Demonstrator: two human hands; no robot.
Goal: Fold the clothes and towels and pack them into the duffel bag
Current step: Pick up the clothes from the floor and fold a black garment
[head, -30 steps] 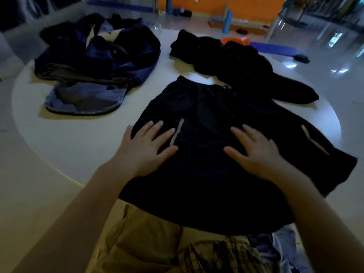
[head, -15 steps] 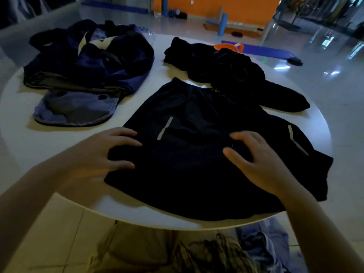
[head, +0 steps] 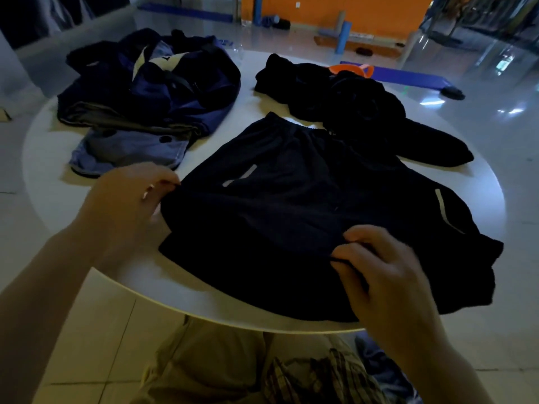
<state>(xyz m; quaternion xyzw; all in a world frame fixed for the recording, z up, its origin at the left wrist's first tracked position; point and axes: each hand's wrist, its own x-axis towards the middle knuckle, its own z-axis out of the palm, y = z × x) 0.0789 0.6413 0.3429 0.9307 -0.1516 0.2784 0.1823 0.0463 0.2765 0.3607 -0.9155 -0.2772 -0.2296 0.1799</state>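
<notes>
Table (head: pixel 58 158), round and white, carries a navy duffel bag (head: pixel 163 91) at the far left, a black garment heap (head: pixel 350 103) at the far right, and black shorts (head: pixel 291 217) spread at the near edge. Left hand (head: pixel 128 205) pinches the shorts' left edge; right hand (head: pixel 385 275) pinches the near hem, fingers curled on cloth.

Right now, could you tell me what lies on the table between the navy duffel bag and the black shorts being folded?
In the head view, a blue-grey denim garment lies beside the navy duffel bag; bare white table separates it from the black shorts.
</notes>
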